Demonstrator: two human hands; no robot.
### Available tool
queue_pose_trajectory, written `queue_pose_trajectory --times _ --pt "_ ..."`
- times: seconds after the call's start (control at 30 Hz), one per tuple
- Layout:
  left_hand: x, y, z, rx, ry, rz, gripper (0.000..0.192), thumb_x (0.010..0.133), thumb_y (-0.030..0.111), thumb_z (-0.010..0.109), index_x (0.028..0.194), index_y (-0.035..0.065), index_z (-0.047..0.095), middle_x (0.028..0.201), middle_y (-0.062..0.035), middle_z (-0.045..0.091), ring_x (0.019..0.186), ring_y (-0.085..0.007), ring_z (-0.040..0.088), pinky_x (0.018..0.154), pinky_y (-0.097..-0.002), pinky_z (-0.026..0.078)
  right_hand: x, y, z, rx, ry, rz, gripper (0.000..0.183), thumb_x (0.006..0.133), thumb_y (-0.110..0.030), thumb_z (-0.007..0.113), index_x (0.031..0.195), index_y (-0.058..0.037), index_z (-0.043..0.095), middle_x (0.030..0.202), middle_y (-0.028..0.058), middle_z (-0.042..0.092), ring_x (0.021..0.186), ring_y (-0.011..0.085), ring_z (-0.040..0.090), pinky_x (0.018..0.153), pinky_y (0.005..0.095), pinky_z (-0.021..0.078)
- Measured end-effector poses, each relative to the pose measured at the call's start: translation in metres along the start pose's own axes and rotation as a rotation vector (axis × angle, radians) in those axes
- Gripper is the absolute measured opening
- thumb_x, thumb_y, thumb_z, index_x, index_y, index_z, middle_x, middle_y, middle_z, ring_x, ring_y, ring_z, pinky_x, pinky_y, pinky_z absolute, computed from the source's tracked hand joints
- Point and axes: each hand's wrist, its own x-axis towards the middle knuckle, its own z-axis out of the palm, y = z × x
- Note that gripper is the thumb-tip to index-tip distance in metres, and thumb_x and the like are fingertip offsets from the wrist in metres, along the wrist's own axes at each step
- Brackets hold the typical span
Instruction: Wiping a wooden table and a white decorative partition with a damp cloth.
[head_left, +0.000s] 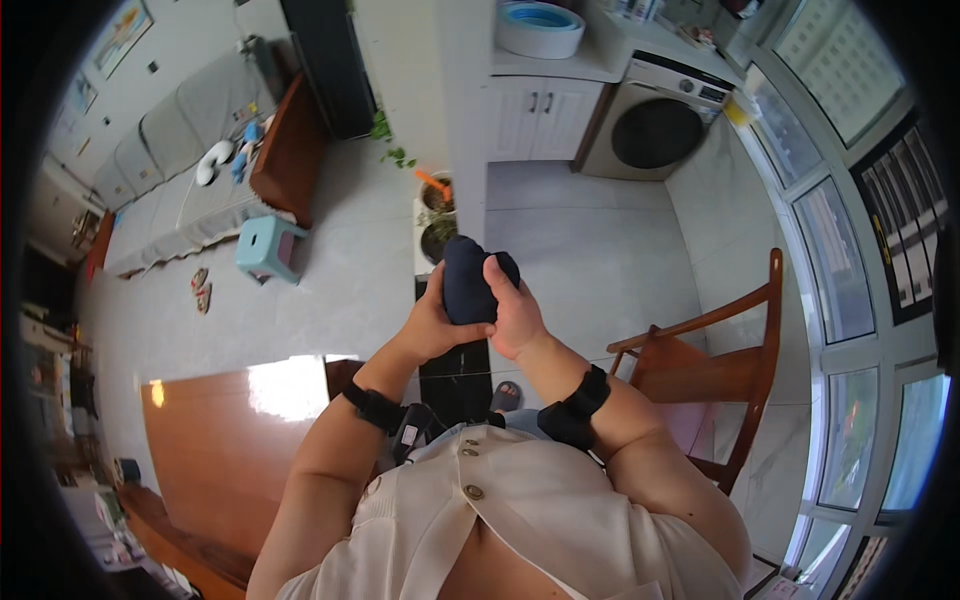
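A dark navy bundle of soft cloth (469, 283) is held up in front of me between both hands. My left hand (436, 319) grips its left side, with most of the fingers hidden behind it and the thumb along its lower edge. On the right side my right hand (516, 309) clasps the bundle, its thumb raised over the front. The two hands meet just below the cloth. Black straps with small devices circle both forearms. Whether the bundle is one piece or more, I cannot tell.
A wooden chair (701, 375) stands to my right, a glossy wooden table (217, 435) to my lower left. Potted plants (439, 244) line the wall end ahead. Farther off are a turquoise stool (268, 247), slippers (201, 291), a covered sofa (172, 217) and a washing machine (652, 124).
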Motion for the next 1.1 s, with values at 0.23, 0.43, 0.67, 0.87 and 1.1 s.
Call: queue_pose_trajectory --times 0.23,0.43,0.67,0.87,1.1 --pt "0.142 0.005 0.092 -0.030 -0.117 -0.029 0.080 0.067 0.011 0.084 0.134 0.0019 0.040 0.115 -0.0093 0.059 0.104 -0.0177 0.058 0.091 -0.0324 0.048 0.046 -0.114 -0.081 -0.259 0.217 -0.329 0.053 0.090 -0.042 0.066 0.121 -0.0012 0.052 0.111 0.0063 0.059 0.101 0.0134 0.056 0.089 0.0284 0.0456" --pt "0.257 0.000 0.129 -0.113 -0.382 -0.135 0.066 0.070 0.004 0.078 0.129 0.0047 0.047 0.113 -0.0063 0.060 0.105 -0.0170 0.059 0.094 -0.0336 0.047 0.099 -0.199 -0.125 -0.173 0.266 -0.326 0.059 0.092 -0.048 0.060 0.129 -0.0041 0.048 0.114 0.0060 0.056 0.102 0.0150 0.055 0.088 0.0304 0.0470" --pt "0.427 0.038 0.178 -0.116 -0.484 -0.078 0.065 0.070 0.006 0.078 0.127 0.0014 0.047 0.110 -0.0080 0.062 0.100 -0.0186 0.061 0.090 -0.0339 0.050 0.194 -0.332 -0.160 -0.201 0.370 -0.483 0.061 0.090 -0.046 0.064 0.133 -0.0063 0.046 0.116 0.0059 0.056 0.103 0.0157 0.055 0.090 0.0314 0.0460" --pt "0.575 0.038 0.199 0.055 -0.093 -0.065 0.072 0.067 0.011 0.078 0.128 -0.0027 0.042 0.107 -0.0144 0.063 0.089 -0.0231 0.066 0.078 -0.0333 0.054 0.262 -0.429 -0.188 -0.398 0.594 -0.471 0.085 0.083 -0.047 0.070 0.146 -0.0085 0.029 0.136 0.0093 0.044 0.124 0.0194 0.041 0.096 0.0396 0.0410" --pt "0.702 0.050 0.180 0.897 0.019 0.377 0.065 0.067 0.012 0.073 0.127 0.0089 0.049 0.107 -0.0139 0.063 0.098 -0.0333 0.062 0.084 -0.0431 0.049 0.387 -0.538 -0.214 -0.374 0.315 -0.244 0.062 0.088 -0.048 0.064 0.136 -0.0133 0.045 0.122 0.0055 0.054 0.106 0.0248 0.054 0.093 0.0486 0.0427"
